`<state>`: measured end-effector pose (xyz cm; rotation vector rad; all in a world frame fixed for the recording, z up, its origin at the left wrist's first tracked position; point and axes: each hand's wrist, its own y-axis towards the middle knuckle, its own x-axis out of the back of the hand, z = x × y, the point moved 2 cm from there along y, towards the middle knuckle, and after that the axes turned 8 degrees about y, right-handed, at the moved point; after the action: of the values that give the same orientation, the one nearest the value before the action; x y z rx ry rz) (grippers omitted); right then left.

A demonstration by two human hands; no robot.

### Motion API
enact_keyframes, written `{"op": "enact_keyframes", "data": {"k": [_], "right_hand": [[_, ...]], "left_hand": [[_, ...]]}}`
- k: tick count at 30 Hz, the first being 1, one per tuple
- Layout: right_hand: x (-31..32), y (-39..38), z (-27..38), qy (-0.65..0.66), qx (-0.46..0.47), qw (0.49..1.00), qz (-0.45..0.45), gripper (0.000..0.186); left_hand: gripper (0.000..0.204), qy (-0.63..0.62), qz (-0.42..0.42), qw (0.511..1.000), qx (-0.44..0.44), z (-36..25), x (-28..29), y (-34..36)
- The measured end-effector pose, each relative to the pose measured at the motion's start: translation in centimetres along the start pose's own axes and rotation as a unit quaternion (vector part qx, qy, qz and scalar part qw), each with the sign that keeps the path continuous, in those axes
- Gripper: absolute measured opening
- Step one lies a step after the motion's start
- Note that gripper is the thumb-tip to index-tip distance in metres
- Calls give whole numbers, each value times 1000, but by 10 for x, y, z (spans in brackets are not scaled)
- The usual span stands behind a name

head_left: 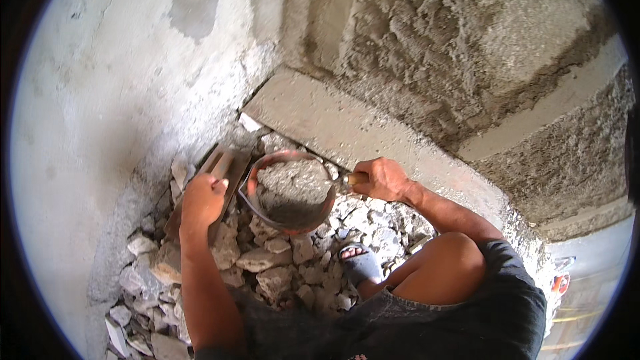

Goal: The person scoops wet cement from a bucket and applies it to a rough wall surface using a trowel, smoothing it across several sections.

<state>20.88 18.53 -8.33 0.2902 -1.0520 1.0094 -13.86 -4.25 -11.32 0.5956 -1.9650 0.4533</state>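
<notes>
A round orange-rimmed bucket (255, 208) filled with wet grey mortar (293, 187) stands on broken rubble in front of me. At its left, my left hand (204, 199) is closed round the handle of a flat wooden plastering float (222, 160), which lies tilted over the stones. On the bucket's right, my right hand (381, 179) grips the wooden handle of a trowel (358, 179). The trowel points toward the bucket's rim, and its blade is hard to make out.
Loose rubble (263, 260) covers the ground, with my sandalled foot (362, 264) on it. A pale wall (80, 127) rises at the left. Beyond the bucket runs a smooth cement ledge (333, 117) below a wall of rough mortar (427, 47) with smoother strips.
</notes>
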Motion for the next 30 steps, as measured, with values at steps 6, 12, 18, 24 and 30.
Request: {"op": "enact_keyframes", "data": {"k": [6, 12, 18, 24, 30], "right_hand": [[82, -28, 42, 23, 7, 1000, -17, 35], [178, -56, 93, 20, 147, 985, -92, 33], [237, -55, 113, 213, 208, 954, -25, 29], [319, 24, -3, 401, 191, 895, -44, 16], [414, -65, -28, 187, -16, 861, -473, 31]], "left_hand": [[32, -31, -20, 998, 41, 28, -11, 16], [34, -47, -75, 994, 70, 50, -24, 28], [32, -67, -32, 990, 120, 36, 9, 15], [36, -35, -92, 993, 71, 36, -7, 19], [37, 55, -121, 991, 17, 27, -3, 13]]}}
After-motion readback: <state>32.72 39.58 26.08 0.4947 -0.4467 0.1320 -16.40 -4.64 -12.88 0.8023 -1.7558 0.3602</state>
